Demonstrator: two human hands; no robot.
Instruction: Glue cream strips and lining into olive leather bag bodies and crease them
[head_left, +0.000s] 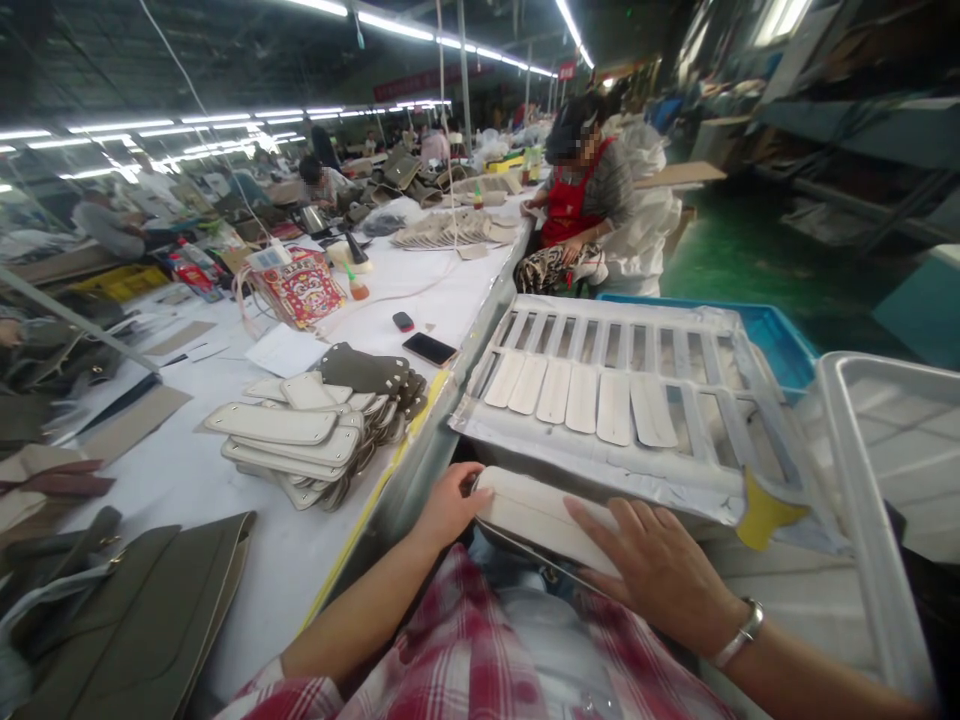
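A long cream panel [534, 508] with rounded corners and a dark lower edge lies across my lap, held between both hands. My left hand [450, 508] grips its left end, thumb on top. At the right end my right hand [664, 560] has its fingers laid over the upper face, with part of the grip hidden underneath. Whether this is one piece or several stacked together, I cannot tell. Just beyond is a slotted grey rack [570, 450] with a row of separate cream strips [574, 395] lying on it.
On the white table [300, 560] to the left lie a pile of cream panels with metal studs [277, 425], olive pieces [367, 368], a phone [429, 348] and a red patterned bag [300, 288]. A plastic crate [885, 370] stands right. A co-worker [577, 200] sits ahead.
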